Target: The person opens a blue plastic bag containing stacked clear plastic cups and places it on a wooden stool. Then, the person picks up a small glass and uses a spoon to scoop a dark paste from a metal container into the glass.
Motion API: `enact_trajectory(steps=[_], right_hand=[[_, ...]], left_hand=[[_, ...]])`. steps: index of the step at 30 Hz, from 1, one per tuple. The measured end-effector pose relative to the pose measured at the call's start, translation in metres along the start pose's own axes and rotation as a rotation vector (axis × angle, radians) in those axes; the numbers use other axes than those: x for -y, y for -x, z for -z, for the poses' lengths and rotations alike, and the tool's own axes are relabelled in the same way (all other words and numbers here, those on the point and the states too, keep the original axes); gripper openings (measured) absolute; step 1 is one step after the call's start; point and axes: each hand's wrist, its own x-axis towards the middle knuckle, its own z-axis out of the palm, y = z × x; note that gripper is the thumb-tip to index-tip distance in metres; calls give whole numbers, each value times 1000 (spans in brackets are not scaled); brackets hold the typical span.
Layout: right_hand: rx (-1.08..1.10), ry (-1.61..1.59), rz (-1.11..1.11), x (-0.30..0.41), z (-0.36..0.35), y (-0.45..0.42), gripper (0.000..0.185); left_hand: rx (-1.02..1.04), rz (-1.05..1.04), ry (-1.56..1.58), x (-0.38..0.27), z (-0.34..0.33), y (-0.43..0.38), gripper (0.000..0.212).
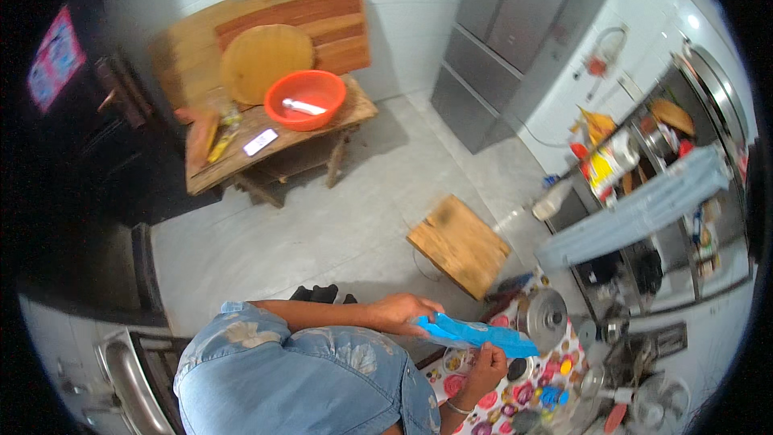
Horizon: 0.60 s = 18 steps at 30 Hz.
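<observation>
A long, flat blue plastic packet (483, 333) is stretched between my two hands, above the near edge of a table covered with a flower-print cloth (488, 400). My left hand (401, 313) grips its left end, fingers closed around the plastic. Lower and to the right, my right hand (490, 365) is curled with its fingertips pinching the packet's lower edge. What the packet contains cannot be seen. Just beyond its right end stands a lidded metal pot (543, 317). Partly under the packet is a small clear bowl (456, 361) with yellowish bits inside.
A blue-capped container (552, 397) and a fan (661, 402) are farther right. A wooden stool (462, 244) stands beside the table. Shelving under a grey-blue cloth (640, 208) lines the right wall. An orange basin (306, 99) rests on a wooden bench (205, 178) near the refrigerator (513, 42).
</observation>
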Motion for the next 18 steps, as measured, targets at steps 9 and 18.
enact_trajectory(steps=[9,18], right_hand=[[345,-255,-191,36,-76,-20,17],[649,-269,-127,77,-216,10,19]], left_hand=[[-570,-113,-211,-25,50,52,44],[-728,-55,284,24,125,139,28]])
